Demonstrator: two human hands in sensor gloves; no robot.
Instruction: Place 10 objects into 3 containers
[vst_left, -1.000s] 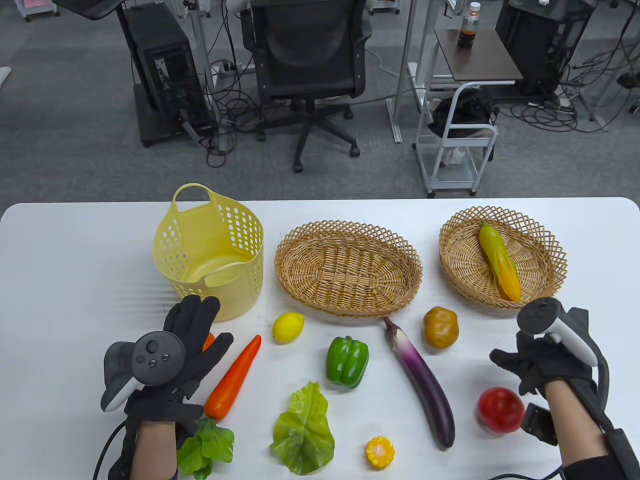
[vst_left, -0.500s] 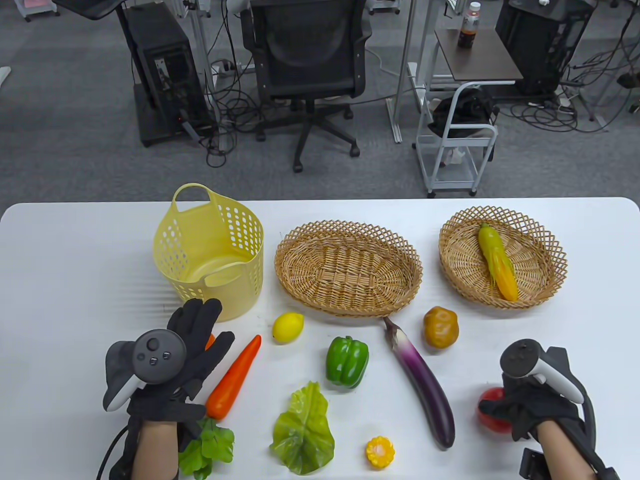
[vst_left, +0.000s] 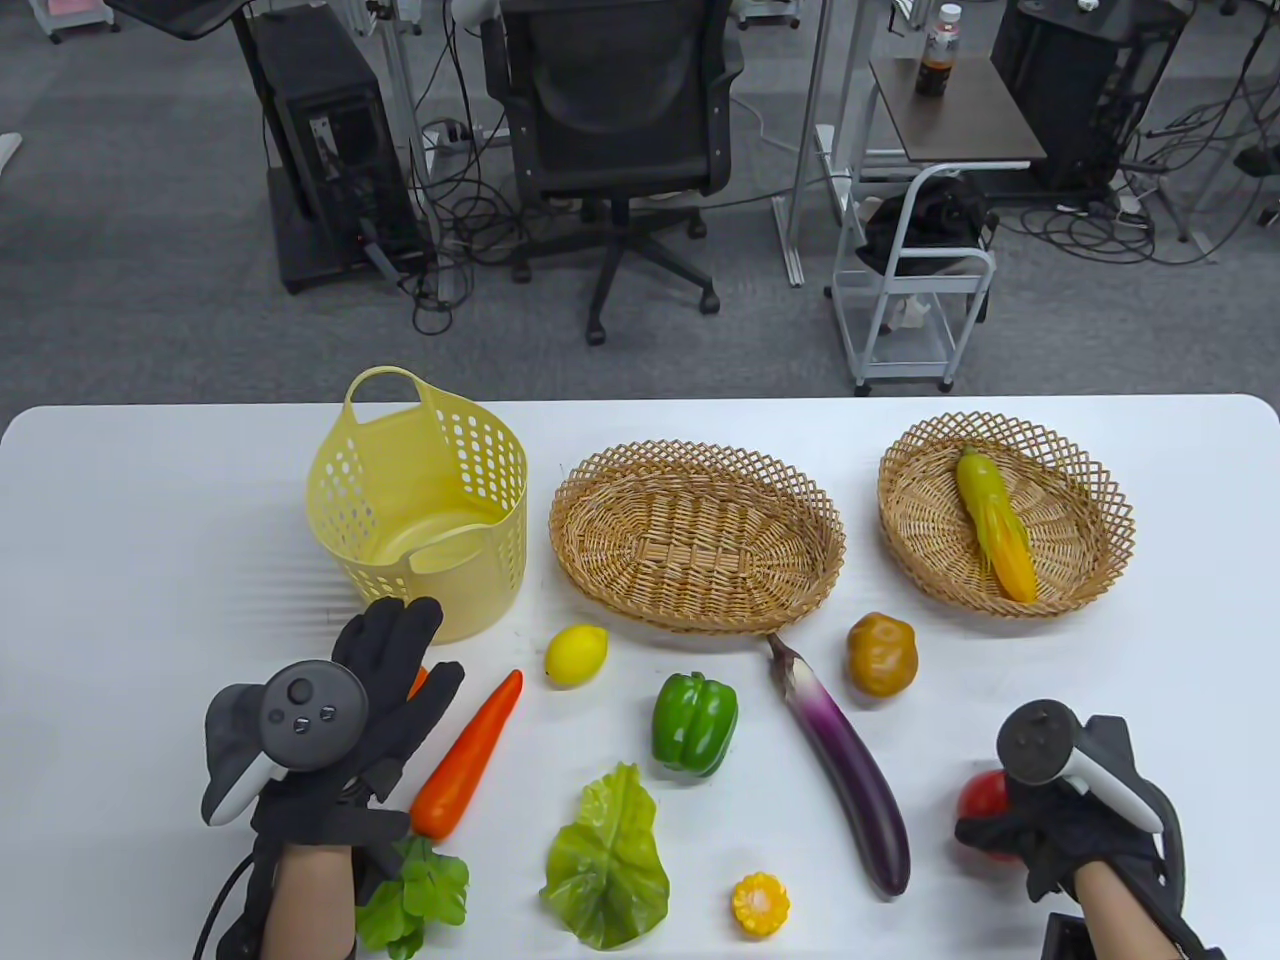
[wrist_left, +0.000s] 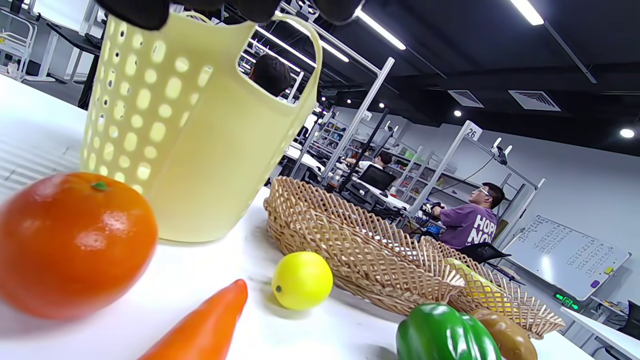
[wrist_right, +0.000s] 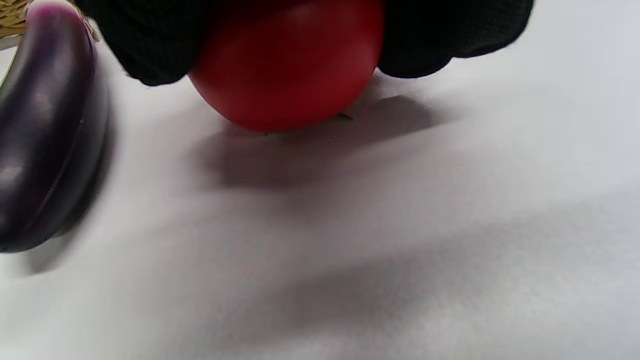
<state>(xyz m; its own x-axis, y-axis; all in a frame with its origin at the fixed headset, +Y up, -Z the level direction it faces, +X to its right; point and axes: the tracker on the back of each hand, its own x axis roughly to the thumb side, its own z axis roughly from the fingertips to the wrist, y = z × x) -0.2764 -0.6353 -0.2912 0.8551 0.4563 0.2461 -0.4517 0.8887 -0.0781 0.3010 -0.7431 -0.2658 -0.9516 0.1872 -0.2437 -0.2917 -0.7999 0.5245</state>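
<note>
Right hand (vst_left: 1060, 830) grips the tomato (wrist_right: 287, 65), apparently just off the table (vst_left: 150, 520); left hand (vst_left: 350, 720) hovers, fingers spread.

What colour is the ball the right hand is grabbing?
Red: a tomato, clearest in the right wrist view, under the right hand.

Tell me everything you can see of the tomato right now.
The tomato is a smooth, glossy red ball, plastic-looking, with no stem showing. It sits near the table's front right corner, right of the eggplant and apart from it. The right hand grips it from above, gloved fingers wrapped down both sides. In the table view only its upper left edge shows past the glove. Its underside looks to be at the tabletop, over its shadow; whether it has lifted is unclear.
</note>
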